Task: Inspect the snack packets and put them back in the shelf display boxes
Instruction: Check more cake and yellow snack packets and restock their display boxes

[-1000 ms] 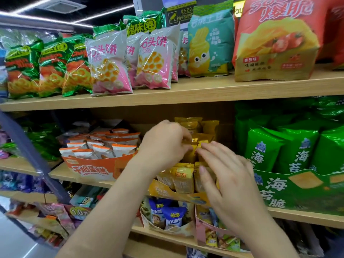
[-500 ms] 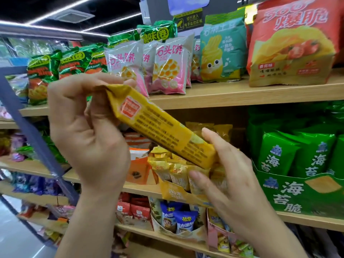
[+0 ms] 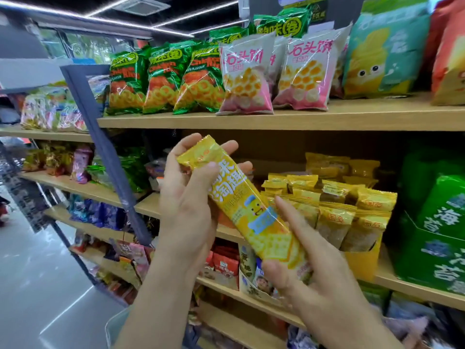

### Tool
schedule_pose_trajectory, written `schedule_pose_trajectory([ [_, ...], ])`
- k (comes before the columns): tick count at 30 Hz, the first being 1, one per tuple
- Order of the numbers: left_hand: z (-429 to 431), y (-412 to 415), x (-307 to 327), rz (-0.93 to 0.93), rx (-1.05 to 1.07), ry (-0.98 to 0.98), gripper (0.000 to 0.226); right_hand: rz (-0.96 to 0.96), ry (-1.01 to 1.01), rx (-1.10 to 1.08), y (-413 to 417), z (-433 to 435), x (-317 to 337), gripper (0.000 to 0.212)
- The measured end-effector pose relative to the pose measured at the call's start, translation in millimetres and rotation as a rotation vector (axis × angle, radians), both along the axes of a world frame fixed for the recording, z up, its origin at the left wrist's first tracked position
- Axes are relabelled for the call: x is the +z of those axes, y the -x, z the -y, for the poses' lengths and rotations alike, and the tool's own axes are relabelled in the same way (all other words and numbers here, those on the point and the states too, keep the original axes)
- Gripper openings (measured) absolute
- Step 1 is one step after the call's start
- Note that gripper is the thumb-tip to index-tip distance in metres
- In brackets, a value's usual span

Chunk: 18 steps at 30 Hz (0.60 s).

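In front of the middle shelf, I'm holding the long yellow snack packet point(image 3: 251, 217) slantwise, print facing me. My left hand point(image 3: 186, 205) pinches the top end, and my right hand point(image 3: 314, 280) grips the bottom with the index finger straight. Best to hold the ends only, rotate slowly and check both seals. Glossy film, cartoon face, no tears visible. The yellow display box point(image 3: 362, 263) sits just behind.

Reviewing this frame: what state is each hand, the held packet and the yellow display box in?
Yellow snack packet: held tilted before the shelf, printed front toward camera.
Left hand: grips the packet's upper end.
Right hand: holds the packet's lower end, thumb on front.
Yellow display box: on the shelf, open-topped, packets standing inside.
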<state>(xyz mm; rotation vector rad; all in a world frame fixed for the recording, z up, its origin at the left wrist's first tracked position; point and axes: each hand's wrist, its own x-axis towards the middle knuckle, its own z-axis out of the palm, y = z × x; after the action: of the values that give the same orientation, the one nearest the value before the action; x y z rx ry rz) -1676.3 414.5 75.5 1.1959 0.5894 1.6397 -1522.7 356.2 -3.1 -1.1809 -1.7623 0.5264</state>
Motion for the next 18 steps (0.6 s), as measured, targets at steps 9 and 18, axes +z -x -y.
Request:
schedule_pose_trajectory([
  [9,-5,-2,-41,0.014,-0.047,0.083,0.036,-0.428,0.243,0.089,18,1,-14,0.052],
  [18,-2,0,-46,0.026,0.009,0.122,0.022,-0.465,0.233,0.127,25,6,-22,0.036],
])
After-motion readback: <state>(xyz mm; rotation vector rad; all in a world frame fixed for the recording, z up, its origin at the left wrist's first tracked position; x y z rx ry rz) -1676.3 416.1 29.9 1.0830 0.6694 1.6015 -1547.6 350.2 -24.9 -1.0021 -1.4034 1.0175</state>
